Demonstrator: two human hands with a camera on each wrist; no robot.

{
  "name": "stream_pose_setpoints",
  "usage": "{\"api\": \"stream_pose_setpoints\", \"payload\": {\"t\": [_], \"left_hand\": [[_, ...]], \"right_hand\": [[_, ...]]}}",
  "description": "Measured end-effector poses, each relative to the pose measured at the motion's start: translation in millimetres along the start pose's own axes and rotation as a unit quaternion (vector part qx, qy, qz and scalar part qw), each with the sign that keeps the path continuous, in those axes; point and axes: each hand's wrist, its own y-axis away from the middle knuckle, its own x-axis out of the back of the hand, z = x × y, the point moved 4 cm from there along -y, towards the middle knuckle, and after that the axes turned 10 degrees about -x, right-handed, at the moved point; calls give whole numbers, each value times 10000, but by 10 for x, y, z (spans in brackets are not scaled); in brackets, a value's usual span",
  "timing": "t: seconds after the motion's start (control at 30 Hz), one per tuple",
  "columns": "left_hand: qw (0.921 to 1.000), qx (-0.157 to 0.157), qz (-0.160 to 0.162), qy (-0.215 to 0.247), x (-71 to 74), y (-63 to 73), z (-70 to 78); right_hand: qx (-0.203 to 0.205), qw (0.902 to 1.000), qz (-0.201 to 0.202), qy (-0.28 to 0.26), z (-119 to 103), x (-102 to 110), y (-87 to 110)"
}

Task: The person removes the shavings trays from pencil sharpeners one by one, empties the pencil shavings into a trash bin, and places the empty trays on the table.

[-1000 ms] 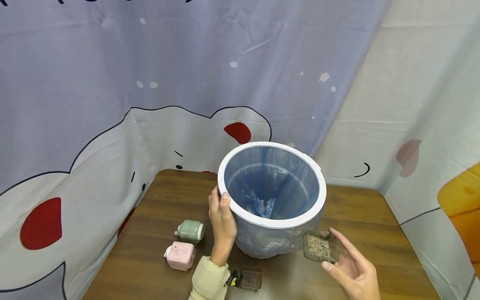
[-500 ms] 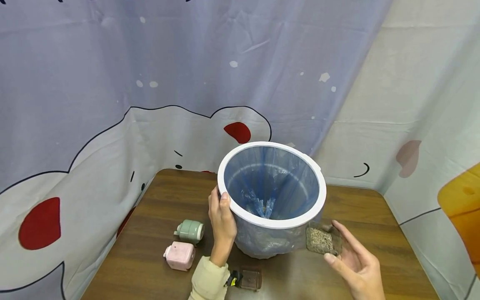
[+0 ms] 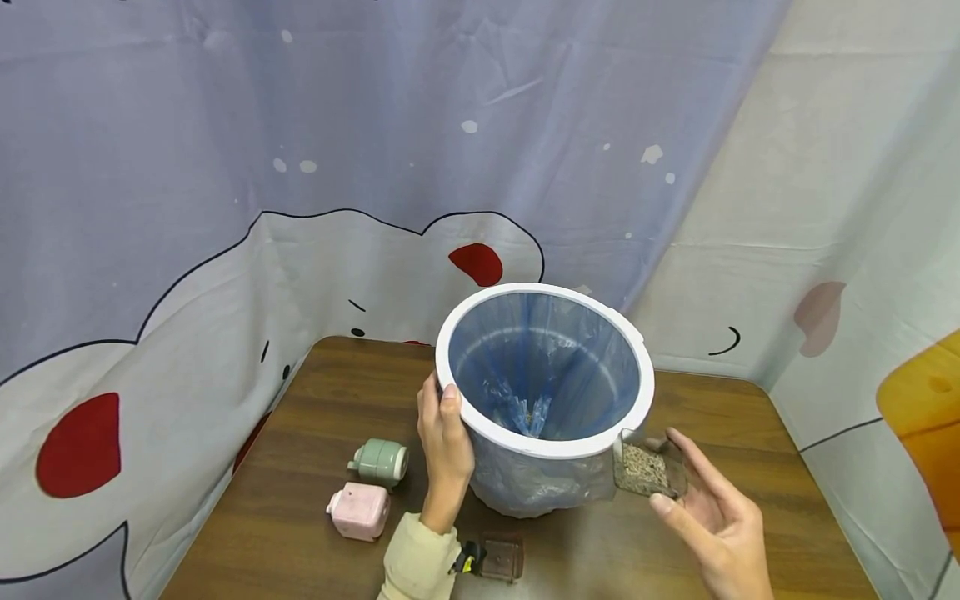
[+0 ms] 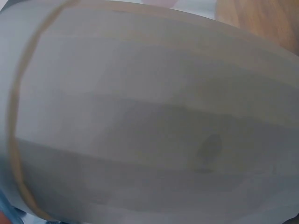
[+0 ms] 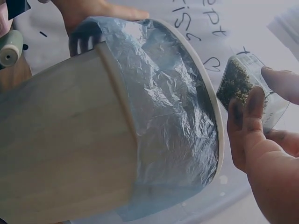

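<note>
A trash can [image 3: 543, 447] with a white rim, lined with a blue plastic bag [image 3: 555, 333], leans in the middle of the table. My left hand [image 3: 446, 450] grips its left side just below the rim. The can's grey outer wall [image 4: 140, 116] fills the left wrist view, which hides that hand. Between thumb and fingers, my right hand [image 3: 720, 529] holds a small clear plastic box [image 5: 243, 84] with brownish crumbly bits in it. The box is tilted, its edge right at the can's right rim in the head view.
Left of the can lie a small green plastic piece [image 3: 380, 462] with a white end and a pink one [image 3: 360, 512]. A brownish see-through box [image 3: 502, 557] stands near my left wrist. A printed curtain [image 3: 337, 275] hangs behind the wooden table [image 3: 300, 550].
My right hand has raised the clear box slightly and brought it closer to the can's rim. My left hand and the can have stayed in place.
</note>
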Motion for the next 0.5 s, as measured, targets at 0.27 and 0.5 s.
{"api": "stream_pose_setpoints", "payload": {"t": [0.27,0.5], "left_hand": [[10000,8,18,35,-5,-3,-12],[10000,52,26,13,-3,4,-8]], "right_hand": [[-80,9994,78,324,-39,8,-72],[-284,9985,168,436,-27,-10,-117]]}}
